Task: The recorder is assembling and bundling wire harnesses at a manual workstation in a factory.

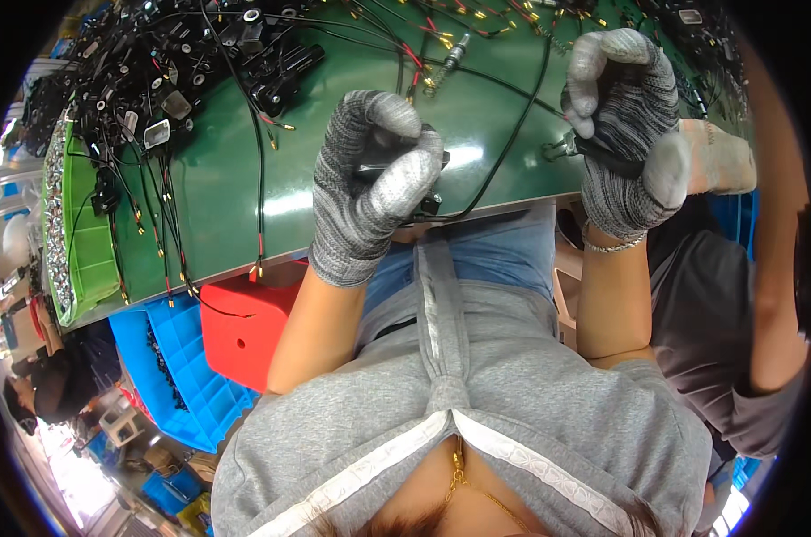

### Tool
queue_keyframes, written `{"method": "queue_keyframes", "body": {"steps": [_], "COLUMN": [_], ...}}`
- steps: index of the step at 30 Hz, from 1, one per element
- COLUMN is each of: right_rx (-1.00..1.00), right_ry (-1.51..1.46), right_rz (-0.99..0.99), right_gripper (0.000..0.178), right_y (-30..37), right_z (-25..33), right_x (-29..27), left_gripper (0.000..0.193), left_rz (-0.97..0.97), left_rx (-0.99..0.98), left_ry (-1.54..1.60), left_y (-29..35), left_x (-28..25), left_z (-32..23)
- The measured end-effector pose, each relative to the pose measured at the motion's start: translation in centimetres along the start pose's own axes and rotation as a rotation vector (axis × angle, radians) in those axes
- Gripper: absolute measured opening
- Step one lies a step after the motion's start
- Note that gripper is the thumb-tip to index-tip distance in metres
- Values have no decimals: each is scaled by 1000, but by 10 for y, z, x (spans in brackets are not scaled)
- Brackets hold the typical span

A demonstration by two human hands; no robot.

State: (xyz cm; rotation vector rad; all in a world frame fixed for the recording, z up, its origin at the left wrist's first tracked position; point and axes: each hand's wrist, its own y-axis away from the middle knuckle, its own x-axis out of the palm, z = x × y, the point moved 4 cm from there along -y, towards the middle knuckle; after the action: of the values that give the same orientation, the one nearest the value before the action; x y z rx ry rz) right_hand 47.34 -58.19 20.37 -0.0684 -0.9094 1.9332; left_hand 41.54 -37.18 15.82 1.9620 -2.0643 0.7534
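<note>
My left hand, in a grey knitted glove with pale fingertips, is closed round a small black part. Most of that part is hidden by the fingers. From just beneath this hand a black cable curves right and up across the green tabletop. My right hand, gloved alike, has its fingers curled in. Against its palm lies a dark piece, whose kind I cannot make out. A shiny metal piece shows beside it, at the table's front edge.
Black parts with cables are heaped at the far left. A metal spring piece lies at the back. A green bin stands left; a red box and blue bin sit below. A co-worker's gloved hand is close on my right.
</note>
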Motion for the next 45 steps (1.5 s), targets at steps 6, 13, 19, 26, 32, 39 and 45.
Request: {"method": "queue_keyframes", "body": {"steps": [6,13,19,26,32,39,45], "right_rx": [100,142,227,128,82,37,79], "right_ry": [277,180,138,57,188,-219,-131], "right_rz": [-124,-219,-206,-122,-143,237,250], "right_gripper": [54,66,66,53,49,50,48], "right_y": [1,9,8,9,0,-61,-64], "right_z": [18,25,29,23,18,61,59], "right_x": [23,13,4,13,17,71,93], "left_gripper": [28,31,33,30,49,61,57], "left_rz": [-2,112,132,155,7,70,94], "left_rx": [-28,23,-20,-42,46,82,125], "left_ry": [-23,171,117,96,13,-356,-322], "left_y": [2,4,4,0,12,12,13], "left_x": [-2,-1,6,5,15,21,22], "left_z": [-1,-2,-4,-4,6,-7,-6]}}
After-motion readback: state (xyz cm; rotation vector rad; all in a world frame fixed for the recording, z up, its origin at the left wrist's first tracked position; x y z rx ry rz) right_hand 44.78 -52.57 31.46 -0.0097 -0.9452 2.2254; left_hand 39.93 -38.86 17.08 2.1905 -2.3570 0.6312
